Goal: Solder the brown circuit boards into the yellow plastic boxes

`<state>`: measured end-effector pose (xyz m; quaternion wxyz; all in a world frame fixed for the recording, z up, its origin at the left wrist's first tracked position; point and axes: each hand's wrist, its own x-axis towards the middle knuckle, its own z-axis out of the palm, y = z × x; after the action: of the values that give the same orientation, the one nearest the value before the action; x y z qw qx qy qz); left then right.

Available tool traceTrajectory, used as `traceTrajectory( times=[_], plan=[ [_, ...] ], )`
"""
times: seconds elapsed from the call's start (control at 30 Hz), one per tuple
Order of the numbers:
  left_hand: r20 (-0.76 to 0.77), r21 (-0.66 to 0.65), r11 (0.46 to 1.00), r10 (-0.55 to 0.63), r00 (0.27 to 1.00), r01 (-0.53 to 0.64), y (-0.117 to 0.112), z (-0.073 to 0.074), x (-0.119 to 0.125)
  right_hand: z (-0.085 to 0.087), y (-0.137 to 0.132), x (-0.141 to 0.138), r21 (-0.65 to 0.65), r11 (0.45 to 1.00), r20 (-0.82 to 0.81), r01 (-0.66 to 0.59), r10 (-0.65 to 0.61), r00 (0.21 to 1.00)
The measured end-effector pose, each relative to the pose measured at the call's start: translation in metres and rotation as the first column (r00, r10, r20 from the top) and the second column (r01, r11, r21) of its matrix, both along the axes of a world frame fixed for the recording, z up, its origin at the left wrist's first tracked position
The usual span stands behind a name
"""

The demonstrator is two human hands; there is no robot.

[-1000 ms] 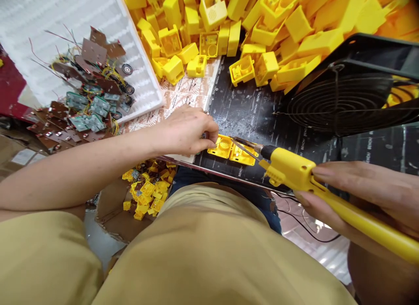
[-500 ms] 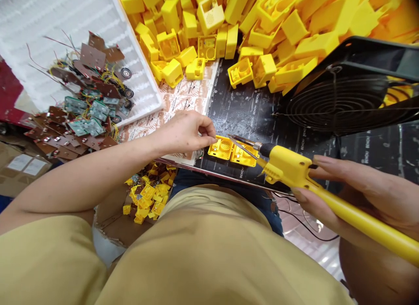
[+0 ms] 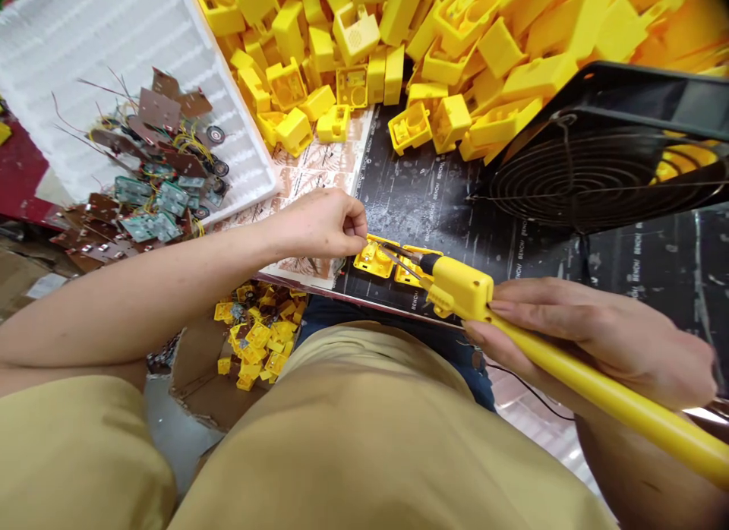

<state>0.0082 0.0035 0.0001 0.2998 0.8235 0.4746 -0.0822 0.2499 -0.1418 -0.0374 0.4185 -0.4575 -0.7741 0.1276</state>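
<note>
My left hand (image 3: pixel 330 222) is closed in a pinch at the upper left corner of a small open yellow plastic case (image 3: pixel 364 266); whatever lies between its fingertips is hidden. My right hand (image 3: pixel 598 336) grips a yellow soldering iron (image 3: pixel 462 285), which has a metal tip and a thin metal feed tube below it. The iron points left, its tip over the left case, close to my left fingertips; contact cannot be made out. Beside that case lies a second open yellow case (image 3: pixel 405 273), partly covered by the iron.
Many yellow housings (image 3: pixel 402 17) are heaped at the back. A black fan (image 3: pixel 592 165) stands at the right on the dark bench (image 3: pixel 421 184). At left, a white foam tray (image 3: pixel 165 21) bears wired circuit boards (image 3: pixel 159 108). Below the bench edge, a carton (image 3: pixel 194 378) contains yellow parts.
The soldering iron has moved left with my right hand, bringing its tip over the left case. My left hand stays pinched at that case. The view has shifted slightly.
</note>
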Motion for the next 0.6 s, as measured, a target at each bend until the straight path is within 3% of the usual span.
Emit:
traceTrajectory(
  times=[0.37, 0.53, 0.6],
  plan=[
    [0.005, -0.026, 0.999, -0.04, 0.999, 0.04, 0.004, -0.001, 0.005, 0.022, 0.014, -0.008, 0.127, 0.973, 0.129, -0.193, 0.177, 0.976],
    [-0.003, -0.039, 0.998, -0.043, 0.999, 0.043, 0.006, -0.003, 0.005, 0.031, 0.014, 0.014, 0.036, 0.994, 0.205, -0.104, 0.095, 0.974],
    [-0.014, -0.056, 0.997, -0.046, 0.999, 0.046, 0.007, -0.003, 0.006, 0.028, 0.014, 0.027, -0.017, 0.987, 0.279, -0.159, 0.158, 0.947]
  ],
)
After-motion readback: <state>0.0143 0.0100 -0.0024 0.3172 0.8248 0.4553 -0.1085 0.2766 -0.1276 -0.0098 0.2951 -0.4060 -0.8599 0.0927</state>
